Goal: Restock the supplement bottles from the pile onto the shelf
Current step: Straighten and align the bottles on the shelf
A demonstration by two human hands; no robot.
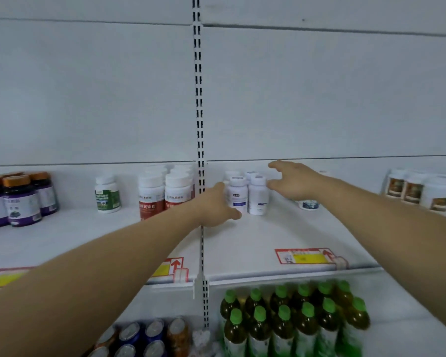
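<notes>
Behind open hands (218, 206) (292, 180), white bottles (247, 195) stand partly hidden, labels blurred.

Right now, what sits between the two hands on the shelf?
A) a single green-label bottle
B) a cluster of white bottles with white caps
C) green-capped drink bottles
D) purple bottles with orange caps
B: the left hand and right hand flank the cluster of white bottles on the shelf, one on each side.

Glossy plastic supplement bottles (246, 195) on a smooth matt shelf (255, 240).
</notes>
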